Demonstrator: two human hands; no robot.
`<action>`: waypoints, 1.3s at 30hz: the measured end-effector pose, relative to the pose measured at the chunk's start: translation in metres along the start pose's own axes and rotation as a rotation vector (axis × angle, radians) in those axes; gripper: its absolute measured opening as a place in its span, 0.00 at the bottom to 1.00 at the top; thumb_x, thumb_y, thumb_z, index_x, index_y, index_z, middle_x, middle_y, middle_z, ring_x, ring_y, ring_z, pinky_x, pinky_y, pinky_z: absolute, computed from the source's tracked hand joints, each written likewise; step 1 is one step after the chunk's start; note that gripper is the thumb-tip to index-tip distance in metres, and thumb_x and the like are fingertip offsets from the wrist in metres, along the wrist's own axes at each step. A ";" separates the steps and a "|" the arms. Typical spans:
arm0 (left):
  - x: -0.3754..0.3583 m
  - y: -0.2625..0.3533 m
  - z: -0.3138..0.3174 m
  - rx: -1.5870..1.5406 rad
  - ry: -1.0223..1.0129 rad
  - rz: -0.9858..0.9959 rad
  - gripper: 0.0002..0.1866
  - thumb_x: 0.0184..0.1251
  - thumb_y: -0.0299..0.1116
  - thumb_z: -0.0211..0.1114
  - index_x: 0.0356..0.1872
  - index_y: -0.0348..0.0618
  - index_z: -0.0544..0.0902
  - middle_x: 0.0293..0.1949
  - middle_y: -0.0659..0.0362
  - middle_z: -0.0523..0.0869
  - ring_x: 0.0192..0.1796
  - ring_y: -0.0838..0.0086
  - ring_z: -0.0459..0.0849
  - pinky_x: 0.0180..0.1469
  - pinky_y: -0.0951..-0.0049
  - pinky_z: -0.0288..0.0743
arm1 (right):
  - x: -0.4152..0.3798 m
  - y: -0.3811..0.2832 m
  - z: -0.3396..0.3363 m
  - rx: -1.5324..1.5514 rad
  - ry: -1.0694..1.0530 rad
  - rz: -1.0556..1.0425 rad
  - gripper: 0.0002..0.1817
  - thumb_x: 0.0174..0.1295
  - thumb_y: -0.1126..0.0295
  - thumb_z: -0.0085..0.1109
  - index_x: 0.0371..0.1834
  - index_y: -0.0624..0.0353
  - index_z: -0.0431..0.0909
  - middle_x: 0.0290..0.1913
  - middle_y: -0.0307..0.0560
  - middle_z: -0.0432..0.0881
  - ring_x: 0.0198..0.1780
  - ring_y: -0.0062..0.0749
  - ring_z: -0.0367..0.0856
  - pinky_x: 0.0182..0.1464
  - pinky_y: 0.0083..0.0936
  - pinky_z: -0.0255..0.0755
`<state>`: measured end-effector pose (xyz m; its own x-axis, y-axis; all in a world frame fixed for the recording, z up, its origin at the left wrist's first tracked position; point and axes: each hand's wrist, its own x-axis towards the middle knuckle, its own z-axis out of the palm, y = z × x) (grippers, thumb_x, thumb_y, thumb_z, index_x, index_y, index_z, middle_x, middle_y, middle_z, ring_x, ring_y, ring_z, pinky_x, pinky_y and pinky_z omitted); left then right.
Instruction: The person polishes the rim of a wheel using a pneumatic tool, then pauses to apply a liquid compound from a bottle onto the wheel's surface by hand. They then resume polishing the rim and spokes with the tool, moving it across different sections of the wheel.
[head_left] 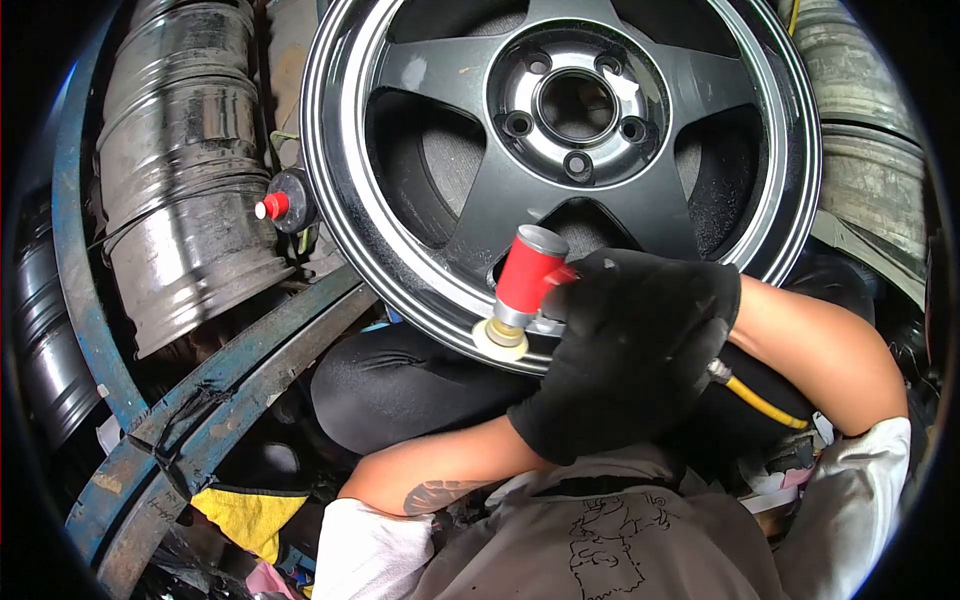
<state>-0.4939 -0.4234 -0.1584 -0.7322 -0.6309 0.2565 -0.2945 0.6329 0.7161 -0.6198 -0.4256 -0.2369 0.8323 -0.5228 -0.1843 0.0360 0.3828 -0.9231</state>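
Observation:
A red air polisher (531,270) with a silver cap and a pale round pad (500,341) rests against the lower lip of a dark five-spoke wheel rim (480,210). My left hand (590,405) and my right hand (655,285), both in black gloves, are closed together around the polisher's handle, which they hide. They overlap, so the single fingers are hard to separate. From behind the gloves comes a yellow air hose (765,402) with a metal fitting. The rim leans over my crossed legs, its polished outer lip facing me.
Dented metal wheel barrels (190,150) are stacked at the left, with more wheel barrels (865,140) at the right. Blue metal rails (230,400) run along the left side. A bottle with a red cap (290,200) stands beside the rim. A yellow cloth (248,518) hangs at lower left.

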 end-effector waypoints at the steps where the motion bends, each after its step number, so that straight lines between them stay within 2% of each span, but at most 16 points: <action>1: 0.005 -0.004 -0.011 -0.024 -0.117 -0.025 0.18 0.59 0.38 0.67 0.49 0.43 0.86 0.55 0.51 0.84 0.57 0.59 0.82 0.60 0.53 0.68 | 0.007 0.009 0.003 -0.013 0.008 -0.034 0.21 0.71 0.67 0.61 0.66 0.58 0.75 0.64 0.51 0.81 0.64 0.34 0.80 0.68 0.30 0.75; 5: 0.045 -0.021 -0.083 -0.123 -0.585 -0.120 0.18 0.58 0.36 0.67 0.48 0.38 0.85 0.51 0.50 0.84 0.53 0.62 0.83 0.58 0.63 0.70 | 0.029 0.040 0.014 -0.063 0.040 -0.163 0.21 0.71 0.67 0.63 0.65 0.57 0.76 0.65 0.50 0.80 0.66 0.34 0.79 0.70 0.30 0.74; 7: 0.038 -0.026 -0.081 -0.054 -0.493 -0.113 0.16 0.52 0.33 0.68 0.43 0.38 0.85 0.44 0.51 0.85 0.48 0.60 0.84 0.53 0.62 0.72 | 0.033 0.051 0.016 -0.089 0.059 -0.210 0.21 0.70 0.66 0.64 0.64 0.56 0.76 0.66 0.50 0.79 0.66 0.34 0.78 0.70 0.31 0.73; 9: 0.003 -0.045 -0.047 0.094 -0.108 -0.014 0.13 0.45 0.31 0.69 0.35 0.40 0.85 0.36 0.52 0.86 0.41 0.57 0.86 0.45 0.57 0.73 | 0.034 0.061 0.013 -0.084 0.062 -0.233 0.21 0.70 0.66 0.65 0.64 0.56 0.76 0.66 0.49 0.78 0.67 0.34 0.77 0.71 0.31 0.73; 11: -0.009 -0.066 -0.025 0.196 0.217 0.145 0.13 0.42 0.31 0.69 0.33 0.40 0.86 0.35 0.53 0.87 0.38 0.56 0.86 0.42 0.56 0.73 | 0.034 0.063 0.012 -0.006 0.047 -0.194 0.20 0.70 0.65 0.65 0.63 0.55 0.77 0.67 0.49 0.78 0.67 0.34 0.77 0.71 0.31 0.73; 13: -0.011 -0.067 -0.024 0.156 0.246 0.153 0.14 0.42 0.32 0.69 0.33 0.40 0.86 0.37 0.52 0.88 0.39 0.56 0.86 0.41 0.55 0.73 | 0.032 0.063 0.010 0.065 0.029 -0.123 0.19 0.70 0.65 0.64 0.63 0.55 0.77 0.66 0.49 0.78 0.66 0.35 0.77 0.70 0.32 0.73; 15: 0.004 -0.036 -0.047 -0.002 0.013 -0.034 0.14 0.43 0.32 0.69 0.34 0.41 0.87 0.39 0.52 0.89 0.39 0.57 0.86 0.41 0.55 0.73 | 0.026 0.050 0.010 0.085 0.017 -0.063 0.20 0.70 0.65 0.64 0.63 0.55 0.77 0.65 0.50 0.79 0.65 0.36 0.78 0.68 0.33 0.74; 18: 0.012 -0.027 -0.045 -0.035 0.027 -0.022 0.11 0.46 0.31 0.68 0.32 0.40 0.86 0.37 0.54 0.89 0.38 0.59 0.87 0.41 0.56 0.75 | 0.013 0.025 0.010 0.101 0.003 0.031 0.20 0.69 0.65 0.64 0.63 0.56 0.77 0.62 0.51 0.80 0.62 0.38 0.79 0.66 0.33 0.75; 20: 0.008 -0.016 -0.036 -0.008 -0.046 -0.086 0.11 0.49 0.33 0.67 0.33 0.40 0.82 0.35 0.54 0.83 0.42 0.58 0.84 0.43 0.54 0.73 | 0.003 0.010 0.010 0.110 0.004 0.088 0.21 0.68 0.65 0.64 0.63 0.56 0.78 0.60 0.51 0.81 0.60 0.39 0.80 0.64 0.34 0.76; 22: 0.011 -0.005 0.002 0.096 -0.046 -0.436 0.11 0.51 0.33 0.67 0.35 0.40 0.81 0.36 0.54 0.80 0.44 0.59 0.83 0.46 0.53 0.73 | -0.006 -0.005 0.009 0.115 0.004 0.133 0.21 0.68 0.64 0.64 0.63 0.57 0.78 0.58 0.52 0.81 0.58 0.40 0.81 0.63 0.34 0.77; 23: 0.012 -0.002 0.009 0.133 -0.034 -0.471 0.11 0.52 0.33 0.67 0.36 0.41 0.81 0.36 0.54 0.80 0.45 0.59 0.83 0.46 0.53 0.73 | -0.012 -0.014 0.008 0.115 0.008 0.157 0.21 0.68 0.64 0.64 0.63 0.57 0.78 0.58 0.52 0.82 0.57 0.40 0.81 0.62 0.34 0.77; 26: 0.005 0.002 0.014 0.134 -0.018 -0.145 0.12 0.53 0.34 0.66 0.37 0.42 0.80 0.38 0.55 0.79 0.46 0.60 0.82 0.48 0.53 0.72 | -0.026 -0.035 0.006 0.119 0.019 0.211 0.22 0.67 0.64 0.64 0.63 0.57 0.79 0.55 0.53 0.83 0.55 0.42 0.83 0.59 0.35 0.78; 28: 0.001 0.005 0.017 0.150 -0.019 -0.003 0.12 0.54 0.34 0.65 0.39 0.43 0.80 0.40 0.55 0.79 0.47 0.60 0.81 0.49 0.54 0.72 | -0.037 -0.046 0.001 0.111 0.036 0.242 0.23 0.66 0.64 0.64 0.63 0.58 0.79 0.53 0.54 0.84 0.53 0.43 0.84 0.58 0.35 0.79; 35: -0.010 0.017 0.038 0.216 0.035 0.241 0.13 0.57 0.36 0.63 0.43 0.45 0.78 0.44 0.56 0.78 0.51 0.62 0.79 0.52 0.54 0.71 | -0.065 -0.085 -0.006 0.073 0.162 0.347 0.24 0.64 0.63 0.64 0.63 0.59 0.80 0.47 0.56 0.86 0.47 0.47 0.87 0.52 0.37 0.82; 39: -0.017 0.027 0.044 0.248 0.106 0.322 0.14 0.59 0.36 0.62 0.45 0.47 0.78 0.47 0.57 0.77 0.53 0.63 0.78 0.54 0.55 0.70 | -0.063 -0.105 0.003 -0.062 0.277 0.368 0.25 0.63 0.63 0.64 0.63 0.59 0.81 0.44 0.57 0.88 0.43 0.49 0.89 0.49 0.38 0.83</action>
<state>-0.5159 -0.3761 -0.1722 -0.7475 -0.4180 0.5163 -0.2097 0.8860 0.4136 -0.6742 -0.4304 -0.1275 0.6040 -0.5477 -0.5790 -0.2747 0.5390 -0.7963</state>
